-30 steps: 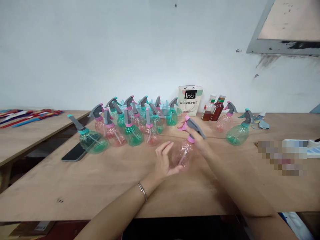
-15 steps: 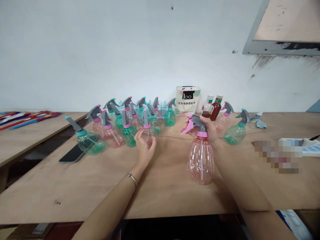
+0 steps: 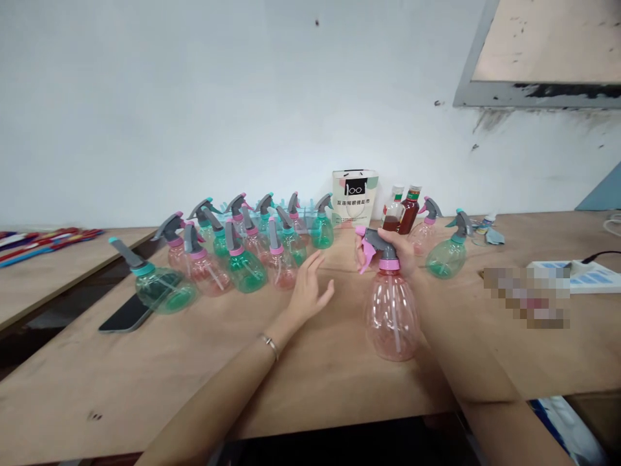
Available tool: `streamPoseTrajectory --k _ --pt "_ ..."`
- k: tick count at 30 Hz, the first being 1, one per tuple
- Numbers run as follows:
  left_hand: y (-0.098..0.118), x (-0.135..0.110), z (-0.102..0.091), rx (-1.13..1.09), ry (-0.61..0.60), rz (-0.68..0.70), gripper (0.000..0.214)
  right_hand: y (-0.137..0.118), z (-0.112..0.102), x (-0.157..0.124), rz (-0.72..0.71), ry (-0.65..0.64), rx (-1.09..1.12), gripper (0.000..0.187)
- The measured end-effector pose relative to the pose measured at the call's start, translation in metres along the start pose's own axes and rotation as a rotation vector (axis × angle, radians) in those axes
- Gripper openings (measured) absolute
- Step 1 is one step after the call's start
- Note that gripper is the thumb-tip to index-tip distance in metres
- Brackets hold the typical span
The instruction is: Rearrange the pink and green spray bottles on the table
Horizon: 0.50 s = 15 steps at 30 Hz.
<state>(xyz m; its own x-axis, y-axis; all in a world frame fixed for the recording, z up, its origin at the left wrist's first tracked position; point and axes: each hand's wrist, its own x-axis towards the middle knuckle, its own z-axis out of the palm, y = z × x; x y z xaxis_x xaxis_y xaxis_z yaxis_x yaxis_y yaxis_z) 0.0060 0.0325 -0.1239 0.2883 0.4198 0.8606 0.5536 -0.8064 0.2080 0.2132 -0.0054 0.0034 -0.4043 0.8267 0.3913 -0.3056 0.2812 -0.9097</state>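
Right hand (image 3: pixel 403 251) has its grip curled firmly round the sprayer head of a pink spray bottle (image 3: pixel 392 317), upright, near right over the surface (image 3: pixel 121 382); whether its base touches down, I can't tell! Left hand (image 3: pixel 306 291), grip loosely spread and holding nothing, sits between that bottle and the cluster of spray bottles (image 3: pixel 246 268) on the left. Far side: 1 paper bag (image 3: pixel 356 204), 2 bottles of dark liquid (image 3: pixel 408 217) just right of it.

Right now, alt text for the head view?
The right hand grips a translucent pink plastic spray bottle by its grey sprayer; the left hand is open. Similar pink and green bottles stand behind on a brown wooden table.
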Motion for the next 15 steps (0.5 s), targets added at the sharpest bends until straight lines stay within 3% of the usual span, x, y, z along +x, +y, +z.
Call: streamPoseTrajectory --k 3,6,8,11,15 --pt "-0.015 0.042 0.032 -0.09 -0.103 -0.149 0.065 -0.001 0.001 -0.001 -0.01 -0.009 -0.023 0.042" --pt "-0.035 0.086 0.055 -0.147 -0.067 -0.44 0.068 0.0 0.001 -0.002 -0.032 -0.008 -0.023 0.046" --pt "-0.045 0.108 0.062 -0.166 -0.095 -0.536 0.058 0.001 0.001 -0.002 -0.053 0.002 -0.017 0.048" --pt "-0.053 0.124 0.065 -0.156 -0.179 -0.609 0.043 0.002 0.002 -0.002 -0.062 -0.014 -0.004 0.047" --pt "-0.064 0.131 0.069 -0.065 -0.216 -0.664 0.044 0.007 0.001 0.001 -0.077 -0.037 0.019 0.043"
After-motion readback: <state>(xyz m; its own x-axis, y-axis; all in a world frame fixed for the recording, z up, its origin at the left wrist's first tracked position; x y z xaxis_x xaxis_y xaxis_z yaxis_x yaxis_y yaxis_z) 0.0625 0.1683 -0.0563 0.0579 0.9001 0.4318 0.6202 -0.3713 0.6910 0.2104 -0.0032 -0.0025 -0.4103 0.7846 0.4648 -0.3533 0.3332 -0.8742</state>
